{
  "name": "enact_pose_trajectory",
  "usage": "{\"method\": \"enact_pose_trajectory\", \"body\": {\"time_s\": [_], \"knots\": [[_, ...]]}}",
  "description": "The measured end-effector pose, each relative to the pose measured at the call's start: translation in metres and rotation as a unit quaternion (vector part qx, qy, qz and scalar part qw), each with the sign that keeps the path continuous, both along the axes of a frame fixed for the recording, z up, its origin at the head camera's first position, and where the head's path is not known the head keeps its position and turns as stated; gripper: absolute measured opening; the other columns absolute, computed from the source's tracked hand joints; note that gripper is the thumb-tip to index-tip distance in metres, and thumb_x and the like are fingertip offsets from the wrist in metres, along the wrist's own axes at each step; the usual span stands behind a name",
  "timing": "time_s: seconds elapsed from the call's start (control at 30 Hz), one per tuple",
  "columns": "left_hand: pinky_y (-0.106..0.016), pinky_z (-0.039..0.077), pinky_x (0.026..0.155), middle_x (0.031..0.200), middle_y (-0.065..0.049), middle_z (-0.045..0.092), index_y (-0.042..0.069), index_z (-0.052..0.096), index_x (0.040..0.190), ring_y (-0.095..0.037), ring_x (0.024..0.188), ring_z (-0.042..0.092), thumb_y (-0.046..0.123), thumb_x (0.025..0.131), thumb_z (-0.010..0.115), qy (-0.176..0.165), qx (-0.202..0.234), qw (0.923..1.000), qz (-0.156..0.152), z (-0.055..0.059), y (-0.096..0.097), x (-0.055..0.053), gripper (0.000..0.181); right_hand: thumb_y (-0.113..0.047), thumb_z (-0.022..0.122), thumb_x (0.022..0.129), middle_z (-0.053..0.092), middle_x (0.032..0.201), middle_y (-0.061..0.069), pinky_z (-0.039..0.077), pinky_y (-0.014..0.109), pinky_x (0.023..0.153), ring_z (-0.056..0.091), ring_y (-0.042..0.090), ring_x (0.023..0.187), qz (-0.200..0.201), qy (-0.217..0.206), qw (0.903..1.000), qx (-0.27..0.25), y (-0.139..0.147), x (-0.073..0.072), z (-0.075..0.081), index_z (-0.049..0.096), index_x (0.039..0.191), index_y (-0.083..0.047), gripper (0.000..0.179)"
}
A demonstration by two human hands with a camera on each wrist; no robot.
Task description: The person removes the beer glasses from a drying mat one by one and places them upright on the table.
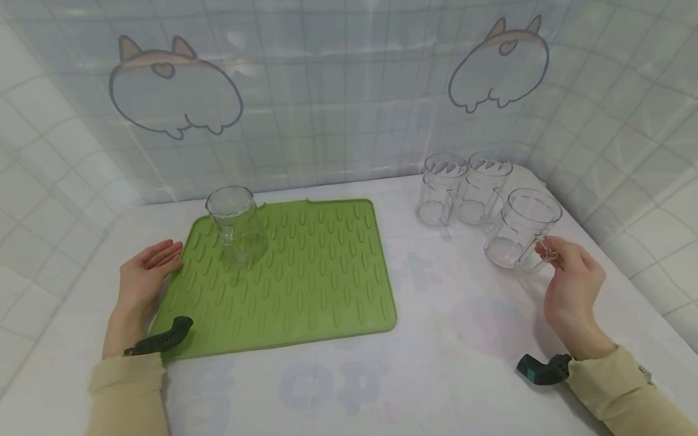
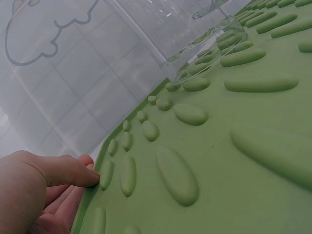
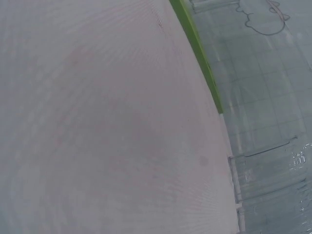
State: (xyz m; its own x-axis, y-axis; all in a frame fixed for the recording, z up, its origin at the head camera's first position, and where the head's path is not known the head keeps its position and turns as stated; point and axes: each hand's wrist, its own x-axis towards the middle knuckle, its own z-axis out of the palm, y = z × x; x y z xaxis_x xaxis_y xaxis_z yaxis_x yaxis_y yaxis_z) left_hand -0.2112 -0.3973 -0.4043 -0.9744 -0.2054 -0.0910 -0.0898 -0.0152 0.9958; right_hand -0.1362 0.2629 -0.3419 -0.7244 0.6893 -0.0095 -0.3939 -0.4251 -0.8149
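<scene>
My right hand [image 1: 575,280] pinches the handle of a clear glass mug [image 1: 530,215] at the right of the table; the mug leans slightly. This hand is outside the right wrist view. At the far left, my left hand [image 1: 145,276] rests against the left edge of a green ridged drying mat [image 1: 305,271]. Its thumb [image 2: 87,176] touches the mat's raised rim, with the other fingers fairly straight beside and below it. Another glass mug [image 1: 234,225] stands on the mat's back left part, its handle toward me.
Two more glass mugs [image 1: 439,192] stand side by side behind the held one, near the back edge. A white patterned cloth [image 1: 446,368] covers the table. Tiled sheeting [image 1: 345,102] with animal drawings rises behind and on both sides.
</scene>
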Motion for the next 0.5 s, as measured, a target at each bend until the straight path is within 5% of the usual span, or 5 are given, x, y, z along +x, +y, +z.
{"method": "enact_pose_trajectory", "body": {"time_s": [0.27,0.5], "knots": [[-0.006,0.052,0.085,0.120,0.012,0.070,-0.005,0.032,0.152,0.010,0.097,0.066,0.003,0.093,0.070,-0.002,-0.015,0.9999,0.006,0.0008,0.0003,0.0011,0.071,0.005,0.060,0.091,0.070,0.078,0.007,0.048,0.021,0.085,0.063,0.018,0.080,-0.070,0.026,0.9938,0.082,-0.0027,0.0023,0.0018,0.072,0.091,0.012,0.014],[-0.006,0.053,0.084,0.103,0.020,0.070,-0.007,0.030,0.152,0.009,0.095,0.066,-0.001,0.092,0.068,0.003,0.001,1.0000,0.003,0.0019,0.0021,0.0013,0.071,0.008,0.058,0.090,0.069,0.081,0.010,0.047,0.027,0.092,0.063,0.023,0.084,-0.070,0.087,0.9878,0.109,-0.0069,0.0068,0.0014,0.066,0.097,0.021,0.016]]}}
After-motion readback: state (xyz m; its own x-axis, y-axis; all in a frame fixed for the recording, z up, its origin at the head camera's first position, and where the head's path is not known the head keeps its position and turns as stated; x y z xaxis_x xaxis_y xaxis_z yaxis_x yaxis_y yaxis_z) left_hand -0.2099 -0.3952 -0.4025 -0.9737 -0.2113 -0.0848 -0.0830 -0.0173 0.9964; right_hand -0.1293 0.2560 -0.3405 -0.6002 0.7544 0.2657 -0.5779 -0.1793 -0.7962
